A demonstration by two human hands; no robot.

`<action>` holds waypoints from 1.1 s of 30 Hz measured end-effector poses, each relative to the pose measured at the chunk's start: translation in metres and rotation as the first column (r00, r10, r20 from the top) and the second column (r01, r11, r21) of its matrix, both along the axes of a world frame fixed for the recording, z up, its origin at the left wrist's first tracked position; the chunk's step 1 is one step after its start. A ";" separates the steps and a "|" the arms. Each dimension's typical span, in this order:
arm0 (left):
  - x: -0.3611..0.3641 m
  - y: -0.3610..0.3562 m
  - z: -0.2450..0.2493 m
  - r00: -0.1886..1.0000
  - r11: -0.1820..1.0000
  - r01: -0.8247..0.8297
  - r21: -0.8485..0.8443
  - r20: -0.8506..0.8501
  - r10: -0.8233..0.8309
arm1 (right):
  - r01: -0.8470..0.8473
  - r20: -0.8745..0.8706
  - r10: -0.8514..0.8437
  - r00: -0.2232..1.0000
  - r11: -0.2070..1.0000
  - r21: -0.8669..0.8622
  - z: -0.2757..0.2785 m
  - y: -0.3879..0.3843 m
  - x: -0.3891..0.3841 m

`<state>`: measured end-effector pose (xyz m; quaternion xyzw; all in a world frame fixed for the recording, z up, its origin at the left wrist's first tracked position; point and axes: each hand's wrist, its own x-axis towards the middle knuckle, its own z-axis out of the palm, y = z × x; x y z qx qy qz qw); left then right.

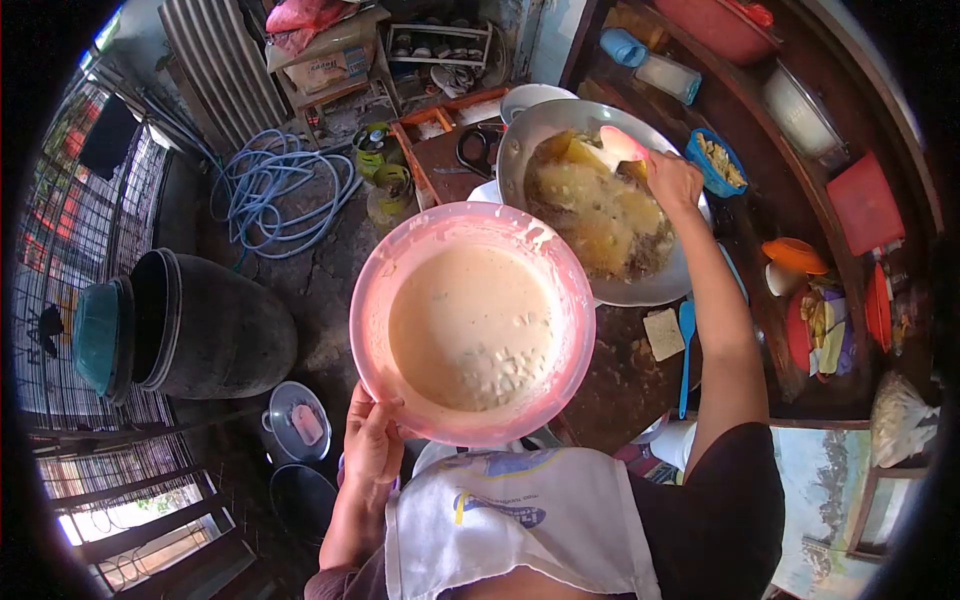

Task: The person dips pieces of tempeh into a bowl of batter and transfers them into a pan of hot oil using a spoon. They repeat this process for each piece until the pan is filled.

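A pink bowl [368,330] of pale, lumpy batter [470,310] is held up in front of the body. My left hand [374,438] grips its lower left rim, thumb on top. Beyond the bowl stands a large metal wok [518,165] with bubbling oil [590,215] and yellowish pieces in it. Over the wok's right side, my right hand [672,182] is closed round something I cannot make out, right beside a pink ladle [622,143] with whitish batter on it. The ladle's handle is hidden.
Right of the wok are a blue basket [716,163], a blue spatula [686,350] and a sponge-like block [663,334]. Shelves with bowls line the right. Green gas cylinders [391,190], a coiled blue hose [275,190] and a dark barrel [230,325] stand left.
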<state>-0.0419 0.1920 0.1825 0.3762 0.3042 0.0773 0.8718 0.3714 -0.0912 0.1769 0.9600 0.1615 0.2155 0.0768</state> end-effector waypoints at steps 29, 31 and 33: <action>-0.022 -0.099 -0.120 0.916 0.924 0.383 -0.012 -0.127 -0.382 | 0.363 -0.617 0.098 0.781 0.733 0.575 -0.124 -0.167 -0.227; -0.017 -0.109 -0.132 0.912 0.923 0.386 -0.001 -0.153 -0.381 | 0.422 -0.597 -0.123 0.793 0.818 0.392 -0.168 -0.179 -0.214; -0.016 -0.112 -0.151 0.892 0.902 0.431 -0.004 -0.153 -0.426 | 0.492 -0.551 -0.328 0.767 0.852 0.178 -0.191 -0.182 -0.208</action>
